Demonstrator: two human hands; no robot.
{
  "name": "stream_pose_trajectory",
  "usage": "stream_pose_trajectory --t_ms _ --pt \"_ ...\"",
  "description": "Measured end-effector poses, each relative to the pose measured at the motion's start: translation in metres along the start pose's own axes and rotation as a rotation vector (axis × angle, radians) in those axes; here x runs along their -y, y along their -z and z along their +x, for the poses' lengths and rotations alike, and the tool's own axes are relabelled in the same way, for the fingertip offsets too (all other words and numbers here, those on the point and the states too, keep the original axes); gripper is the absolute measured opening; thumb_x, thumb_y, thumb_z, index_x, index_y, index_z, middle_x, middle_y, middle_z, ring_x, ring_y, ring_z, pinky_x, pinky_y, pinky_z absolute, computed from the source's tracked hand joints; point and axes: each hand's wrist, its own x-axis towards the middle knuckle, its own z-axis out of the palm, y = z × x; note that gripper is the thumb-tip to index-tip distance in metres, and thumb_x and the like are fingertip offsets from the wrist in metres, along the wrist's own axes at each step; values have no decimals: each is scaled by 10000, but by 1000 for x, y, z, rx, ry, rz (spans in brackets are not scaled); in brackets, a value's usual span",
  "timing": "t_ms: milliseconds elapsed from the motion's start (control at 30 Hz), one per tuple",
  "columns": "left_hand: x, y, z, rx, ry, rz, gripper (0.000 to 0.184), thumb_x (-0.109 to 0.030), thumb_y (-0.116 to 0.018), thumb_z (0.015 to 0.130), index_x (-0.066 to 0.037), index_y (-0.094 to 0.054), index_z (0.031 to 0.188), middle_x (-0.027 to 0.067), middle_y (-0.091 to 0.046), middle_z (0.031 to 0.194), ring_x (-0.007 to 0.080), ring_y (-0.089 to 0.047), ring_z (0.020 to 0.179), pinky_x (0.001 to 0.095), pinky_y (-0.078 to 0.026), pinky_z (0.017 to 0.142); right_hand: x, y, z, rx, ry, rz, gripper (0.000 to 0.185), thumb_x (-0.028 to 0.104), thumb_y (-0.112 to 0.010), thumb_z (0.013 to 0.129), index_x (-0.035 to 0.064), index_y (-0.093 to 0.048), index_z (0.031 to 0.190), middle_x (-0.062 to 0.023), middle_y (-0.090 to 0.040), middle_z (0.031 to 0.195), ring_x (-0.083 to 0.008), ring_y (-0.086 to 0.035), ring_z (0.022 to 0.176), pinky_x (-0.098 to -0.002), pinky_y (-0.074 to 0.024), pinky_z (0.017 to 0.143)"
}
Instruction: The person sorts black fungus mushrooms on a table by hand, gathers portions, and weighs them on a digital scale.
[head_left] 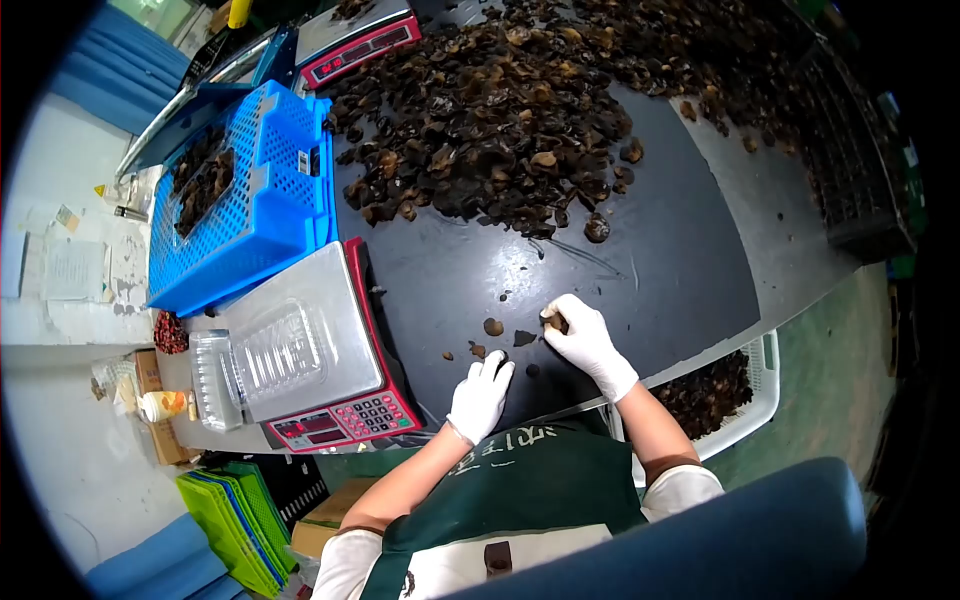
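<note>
My right hand (585,345), in a white glove, is closed on a small brown wood ear mushroom piece (557,322) just above the dark table mat (680,270). To its left, my gloved left hand (483,397) rests on the mat with fingers stretched out. Its fingertips are beside a small mushroom piece (477,350). Between and ahead of the hands lie a round brown piece (493,327) and a dark flat piece (524,338). Farther up the mat spreads a large mushroom pile (480,130).
A red scale (345,420) bearing a clear plastic tray (280,345) stands at left. Behind it is a blue basket (265,215) with mushrooms on top. A second scale (360,55) is at the back. A white basket (765,385) of mushrooms sits below the table edge at right.
</note>
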Motion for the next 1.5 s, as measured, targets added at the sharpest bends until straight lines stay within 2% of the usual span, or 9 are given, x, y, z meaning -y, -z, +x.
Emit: stream_pose_trajectory --t_ms 200,500,700,767,833,900,1100,1233,1500 --pt "4 -5 -9 -34 43 -330 175 -45 -629 818 -66 -571 981 121 -533 955 312 -601 841 393 -517 669 37 -46 28 236 269 -370 172 134 -606 813 114 -632 982 -119 -595 937 -316 -649 722 -398 -547 665" --pt "35 142 -60 -327 211 -533 166 39 -618 812 -23 -624 966 145 -584 987 311 -598 924 376 -492 841 32 -74 49 278 237 -460 157 153 -632 787 75 -650 922 -151 -675 892 -342 -672 815 -441 -547 727" --pt "152 205 -121 -878 629 -647 211 106 -538 884 -27 -589 1040 36 -540 959 115 -523 863 253 -448 782 111 -75 76 313 32 -69 215 172 -653 758 63 -681 942 -112 -689 833 -288 -679 809 -383 -530 738" --pt "189 208 -135 -855 688 -614 223 83 -532 918 -29 -579 1104 14 -543 1024 73 -505 847 227 -442 764 160 -93 86 257 282 181 211 157 -663 767 54 -681 950 -113 -685 825 -269 -680 813 -365 -534 758" --pt "210 206 -137 -848 679 -705 235 70 -547 915 -31 -587 1123 8 -550 1042 77 -517 844 231 -450 770 226 -103 90 502 22 324 216 145 -660 774 60 -677 972 -115 -689 873 -255 -681 837 -354 -536 774" --pt "233 196 -138 -820 656 -633 221 14 -587 914 -31 -597 1129 23 -563 1045 104 -540 887 250 -459 820 242 -156 96 307 471 292 205 147 -665 787 66 -666 975 -110 -679 892 -258 -671 829 -353 -538 756" --pt "265 164 -138 -720 681 -370 320 -148 -509 1003 10 -544 1279 150 -570 1208 255 -553 1118 363 -422 1008 268 -261 106 258 688 116 253 192 -669 793 78 -645 1018 -134 -618 977 -322 -602 903 -404 -493 830" --pt "252 177 -134 -611 685 -273 396 -157 -407 1036 18 -476 1385 196 -504 1387 313 -467 1302 393 -340 1111 263 -267 90 113 725 13 470 292 -719 702 73 -631 1109 -158 -589 1141 -396 -503 1136 -545 -374 963" --pt "223 213 -146 -641 683 -41 409 -199 -492 1017 -15 -498 1382 201 -490 1355 366 -487 1263 409 -406 1039 154 -143 65 -63 477 -159 220 68 -674 773 84 -671 993 -116 -643 951 -308 -622 910 -420 -518 787"
